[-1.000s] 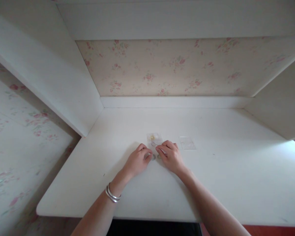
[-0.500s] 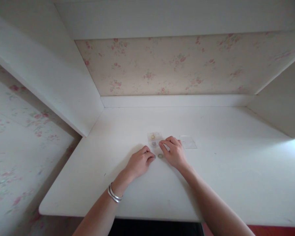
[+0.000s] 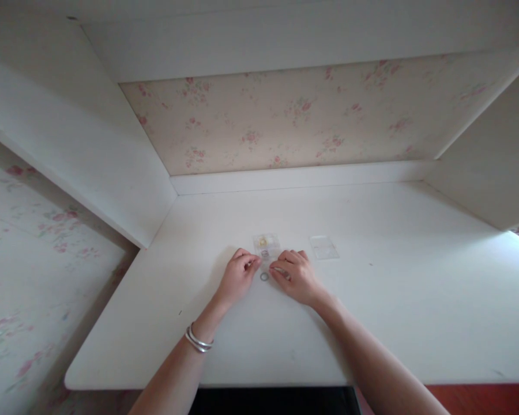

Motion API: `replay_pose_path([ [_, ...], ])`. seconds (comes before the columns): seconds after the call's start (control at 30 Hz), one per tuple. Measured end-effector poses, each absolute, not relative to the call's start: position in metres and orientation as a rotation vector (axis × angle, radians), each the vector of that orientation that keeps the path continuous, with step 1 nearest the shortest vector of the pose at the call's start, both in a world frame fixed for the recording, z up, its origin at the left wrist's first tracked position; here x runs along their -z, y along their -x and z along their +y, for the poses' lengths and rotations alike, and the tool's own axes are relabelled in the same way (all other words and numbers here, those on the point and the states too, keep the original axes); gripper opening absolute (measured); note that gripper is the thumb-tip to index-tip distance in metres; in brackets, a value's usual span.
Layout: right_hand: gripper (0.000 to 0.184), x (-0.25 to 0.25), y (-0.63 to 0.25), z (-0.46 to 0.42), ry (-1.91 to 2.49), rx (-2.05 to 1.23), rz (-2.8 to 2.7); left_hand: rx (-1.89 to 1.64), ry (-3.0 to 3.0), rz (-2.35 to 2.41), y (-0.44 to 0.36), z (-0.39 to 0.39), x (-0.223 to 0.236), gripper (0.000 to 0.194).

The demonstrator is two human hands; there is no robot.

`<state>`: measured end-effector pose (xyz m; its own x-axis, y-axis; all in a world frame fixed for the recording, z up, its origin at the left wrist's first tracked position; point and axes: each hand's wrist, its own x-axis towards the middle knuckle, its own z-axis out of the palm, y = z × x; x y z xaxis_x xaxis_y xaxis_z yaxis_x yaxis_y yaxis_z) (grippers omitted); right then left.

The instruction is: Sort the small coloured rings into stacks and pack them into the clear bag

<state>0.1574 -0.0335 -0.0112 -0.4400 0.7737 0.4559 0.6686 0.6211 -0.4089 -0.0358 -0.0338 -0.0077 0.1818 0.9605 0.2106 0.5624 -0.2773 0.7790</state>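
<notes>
My left hand (image 3: 237, 275) is closed in a pinch at the lower left edge of a small clear plastic box (image 3: 273, 238) with compartments. What its fingertips hold, if anything, is too small to tell. My right hand (image 3: 297, 278) is also pinched, just right of the box's lower edge, its fingertips hiding whatever may be between them. Inside the box are a gold-coloured ring (image 3: 263, 241) and a darker, pinkish-silver ring (image 3: 265, 253). A grey ring (image 3: 264, 276) lies flat on the white desk between my hands, apart from both.
A flat clear plastic lid (image 3: 324, 248) lies on the white desk (image 3: 393, 311), right of the box. White side panels and a back ledge (image 3: 303, 177) enclose the desk. A dark seat-like surface (image 3: 277, 400) shows below the front edge.
My left hand has moved up to the box, away from the ring at its fingertips. My right hand has come slightly down and left. Two rings showed on the desk before; one shows now.
</notes>
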Motion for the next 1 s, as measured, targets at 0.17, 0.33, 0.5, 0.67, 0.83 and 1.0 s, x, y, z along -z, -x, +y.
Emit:
replay_pose_path([
  [0.17, 0.013, 0.009, -0.151, -0.042, 1.059, -0.175, -2.412, -1.042, -1.967, 1.501, 0.027, -0.015, 0.003, 0.029],
  [0.33, 0.017, 0.008, -0.148, -0.045, 1.091, -0.174, -2.497, -0.996, -2.063, 1.532, 0.016, 0.001, 0.007, 0.024],
  [0.5, 0.018, 0.011, -0.146, -0.047, 1.099, -0.176, -2.520, -1.050, -2.014, 1.573, 0.025, -0.004, 0.007, 0.025],
  [0.67, 0.016, 0.012, -0.145, -0.046, 1.087, -0.152, -2.526, -1.034, -1.976, 1.564, 0.045, -0.020, 0.007, 0.026],
  [0.83, 0.017, 0.012, -0.148, -0.042, 1.126, -0.215, -2.342, -0.940, -1.995, 1.484, 0.046, -0.033, 0.010, 0.024],
  [1.0, 0.019, 0.019, -0.149, -0.032, 1.221, -0.223, -2.100, -0.844, -2.039, 1.424, 0.041, -0.040, 0.009, 0.024],
])
